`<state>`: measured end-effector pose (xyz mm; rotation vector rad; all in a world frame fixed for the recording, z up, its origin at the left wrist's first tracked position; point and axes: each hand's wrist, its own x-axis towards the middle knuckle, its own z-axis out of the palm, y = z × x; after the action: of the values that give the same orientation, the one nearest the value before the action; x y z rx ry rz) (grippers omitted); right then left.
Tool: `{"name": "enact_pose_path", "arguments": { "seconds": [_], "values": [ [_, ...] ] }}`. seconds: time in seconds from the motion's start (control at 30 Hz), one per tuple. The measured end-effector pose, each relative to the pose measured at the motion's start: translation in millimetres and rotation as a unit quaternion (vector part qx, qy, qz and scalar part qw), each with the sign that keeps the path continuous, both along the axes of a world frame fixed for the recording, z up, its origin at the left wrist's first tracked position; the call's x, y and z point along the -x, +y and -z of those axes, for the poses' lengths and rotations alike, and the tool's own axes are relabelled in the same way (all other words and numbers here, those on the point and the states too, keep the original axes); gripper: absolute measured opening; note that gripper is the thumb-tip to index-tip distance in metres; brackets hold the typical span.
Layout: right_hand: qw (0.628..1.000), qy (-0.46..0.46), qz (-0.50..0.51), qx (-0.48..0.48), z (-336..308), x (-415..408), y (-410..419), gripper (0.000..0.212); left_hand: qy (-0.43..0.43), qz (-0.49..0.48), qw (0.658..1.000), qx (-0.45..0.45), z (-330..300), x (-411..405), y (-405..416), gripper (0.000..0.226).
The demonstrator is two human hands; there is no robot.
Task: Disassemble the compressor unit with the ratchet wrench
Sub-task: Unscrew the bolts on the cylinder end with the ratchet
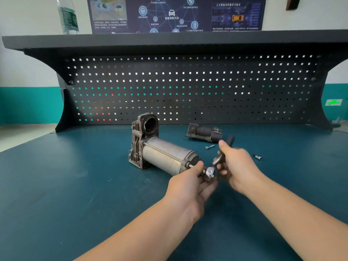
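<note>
The compressor unit [162, 151] lies on its side on the blue-green bench top [75, 185], its grey cylindrical motor pointing toward me and its cast housing with a round opening at the far end. My right hand [237, 166] grips the handle of the ratchet wrench [216, 162], whose black grip sticks out past my fingers. My left hand [190, 183] pinches the wrench's chrome head at the near end cap of the motor, beside a protruding stud.
A detached dark compressor part [204, 132] lies behind my right hand. A loose bolt [209, 147] and a small socket [257, 157] rest on the bench top nearby. A black pegboard [188, 87] backs the bench; a water bottle [68, 16] stands on its shelf.
</note>
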<state>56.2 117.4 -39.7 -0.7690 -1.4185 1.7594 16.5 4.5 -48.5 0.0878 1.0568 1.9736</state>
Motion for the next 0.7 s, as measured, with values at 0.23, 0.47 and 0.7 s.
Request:
{"name": "enact_pose_path", "arguments": {
  "seconds": [0.23,0.47,0.7],
  "values": [
    [0.757,0.132,0.031,-0.640,1,-17,-33,0.021,0.014,0.024,0.999,-0.034,2,-2,-1,0.015],
    [0.988,0.029,0.058,-0.138,-6,-2,-11,0.028,-0.002,0.001,1.000,-0.012,-2,-3,0,0.020],
    [0.975,0.096,0.034,-0.199,-5,-6,-15,0.027,0.000,0.020,1.000,-0.011,-1,-4,-2,0.024]
  ]
}}
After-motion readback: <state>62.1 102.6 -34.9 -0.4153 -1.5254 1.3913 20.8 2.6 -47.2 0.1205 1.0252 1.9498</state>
